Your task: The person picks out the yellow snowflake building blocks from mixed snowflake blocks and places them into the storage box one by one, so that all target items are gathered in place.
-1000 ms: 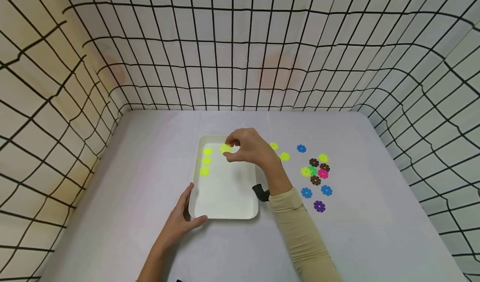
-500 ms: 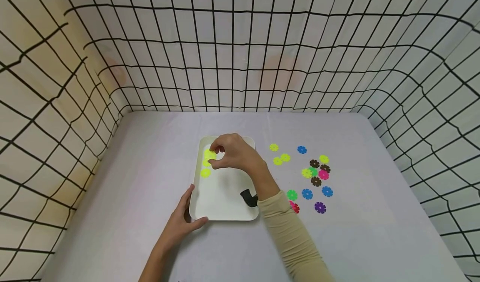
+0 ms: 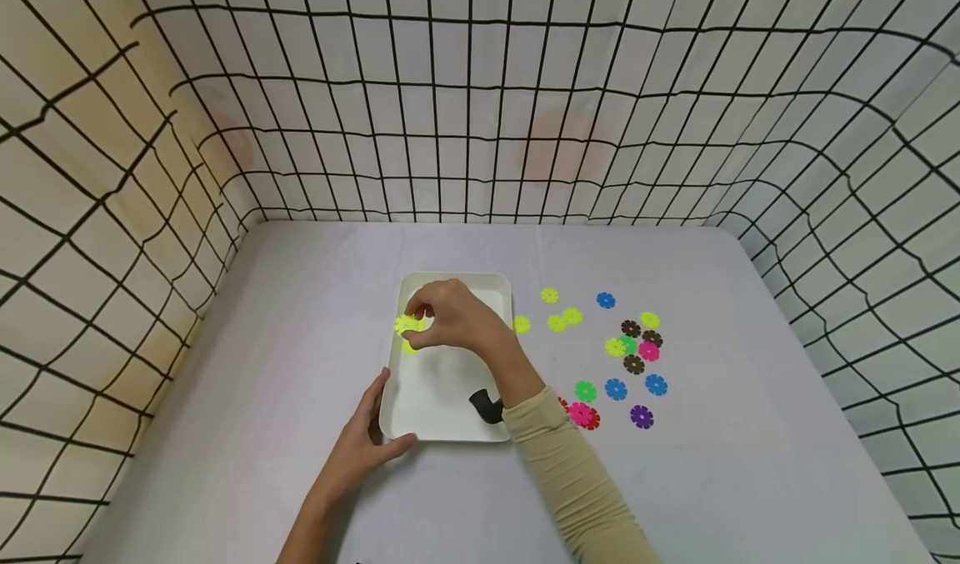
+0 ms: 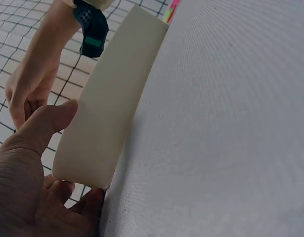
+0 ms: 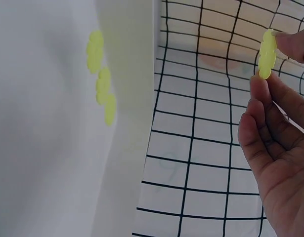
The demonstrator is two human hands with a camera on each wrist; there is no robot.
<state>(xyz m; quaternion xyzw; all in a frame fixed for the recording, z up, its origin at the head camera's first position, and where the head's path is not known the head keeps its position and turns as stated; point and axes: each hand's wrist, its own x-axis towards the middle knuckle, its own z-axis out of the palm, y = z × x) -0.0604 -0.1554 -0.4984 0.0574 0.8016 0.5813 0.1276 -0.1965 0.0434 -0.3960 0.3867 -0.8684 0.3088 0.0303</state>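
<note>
My right hand (image 3: 459, 317) pinches a yellow notched plastic disc (image 5: 267, 55) between thumb and fingertips, above the left side of a white rectangular tray (image 3: 442, 410). In the right wrist view the disc is seen nearly edge-on. Three more yellow discs (image 5: 103, 85) lie in a row inside the tray along its wall; in the head view the hand and held disc partly hide them. At the tray's near left corner, my left hand (image 3: 362, 441) grips the rim, its thumb over the edge in the left wrist view and fingers curled under the corner (image 4: 82, 180).
Right of the tray lie scattered notched discs: yellow (image 3: 550, 295), blue (image 3: 617, 389), brown (image 3: 633, 364), green (image 3: 585, 391), pink (image 3: 581, 415) and purple (image 3: 642, 416). Black wire mesh (image 3: 468, 114) surrounds the table (image 3: 750, 464) at the back and sides.
My right hand has moved left and slightly nearer across the tray, carrying the yellow disc from the back middle to the left side. My left hand stays on the tray corner.
</note>
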